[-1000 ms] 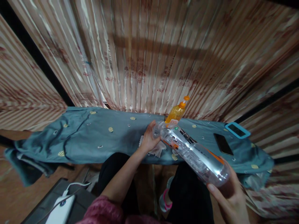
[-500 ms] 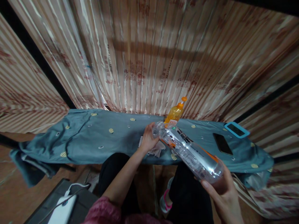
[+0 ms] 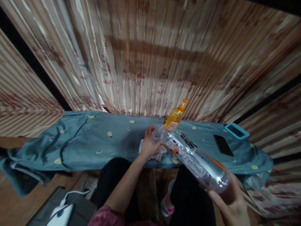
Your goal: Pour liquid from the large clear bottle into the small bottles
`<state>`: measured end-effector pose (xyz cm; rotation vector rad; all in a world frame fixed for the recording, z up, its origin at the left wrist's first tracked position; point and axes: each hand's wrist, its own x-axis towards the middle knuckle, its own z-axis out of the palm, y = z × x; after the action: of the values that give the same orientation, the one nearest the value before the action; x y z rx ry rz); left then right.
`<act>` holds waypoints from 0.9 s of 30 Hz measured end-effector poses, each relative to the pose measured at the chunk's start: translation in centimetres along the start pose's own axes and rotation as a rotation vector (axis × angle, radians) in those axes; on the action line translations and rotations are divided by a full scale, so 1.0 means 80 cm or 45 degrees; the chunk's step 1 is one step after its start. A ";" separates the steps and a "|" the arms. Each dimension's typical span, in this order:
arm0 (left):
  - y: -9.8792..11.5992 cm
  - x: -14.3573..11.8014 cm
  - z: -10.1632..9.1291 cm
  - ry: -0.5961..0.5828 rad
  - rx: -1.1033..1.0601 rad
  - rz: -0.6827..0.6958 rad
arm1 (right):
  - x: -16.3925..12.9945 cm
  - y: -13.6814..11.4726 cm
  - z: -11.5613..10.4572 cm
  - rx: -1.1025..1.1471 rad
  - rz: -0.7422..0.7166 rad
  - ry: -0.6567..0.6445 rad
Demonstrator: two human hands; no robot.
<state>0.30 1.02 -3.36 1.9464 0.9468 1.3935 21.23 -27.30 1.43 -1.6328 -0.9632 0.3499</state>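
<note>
A large clear plastic bottle (image 3: 197,160) with a silver and orange label lies slanted across my lap, over the front of the cloth. My right hand (image 3: 229,196) is wrapped around its base at the lower right. At the other end, my left hand (image 3: 149,142) closes around the narrow clear neck end; its exact shape is hard to make out. A crumpled pale cloth (image 3: 158,153) lies beneath my left hand, partly hidden by it. Just behind the bottle's neck stands a yellow pump bottle (image 3: 175,116) with an orange top.
The bench (image 3: 80,141) is covered by a blue-grey patterned cloth. A black phone (image 3: 223,145) and a blue-framed device (image 3: 237,131) lie at the right. At lower left, a white power bank (image 3: 61,216) with a cable sits on a dark surface. Striped curtains (image 3: 145,62) hang behind.
The bottle's base and my right hand have shifted slightly to the right and down. My left hand stays at the neck end. The view has moved a little.
</note>
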 end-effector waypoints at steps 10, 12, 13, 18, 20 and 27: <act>-0.003 -0.001 -0.005 -0.015 -0.046 0.011 | -0.007 0.009 -0.004 0.103 0.099 0.002; -0.003 -0.001 -0.004 -0.004 -0.052 0.000 | -0.007 0.008 -0.002 0.111 0.126 -0.001; -0.003 -0.001 -0.003 0.002 -0.050 -0.008 | -0.007 0.008 -0.002 0.110 0.132 0.003; 0.001 0.002 -0.004 -0.021 -0.016 -0.069 | -0.008 0.003 0.000 0.087 0.133 0.026; 0.003 0.003 -0.005 -0.042 -0.004 -0.087 | -0.008 -0.001 0.001 0.074 0.125 0.027; 0.007 0.003 -0.010 -0.064 -0.022 -0.058 | -0.008 -0.010 0.002 0.142 0.125 0.003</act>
<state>-0.31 0.91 -2.60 1.9263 0.9463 1.3171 20.40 -27.61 1.96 -1.5815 -0.8490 0.4606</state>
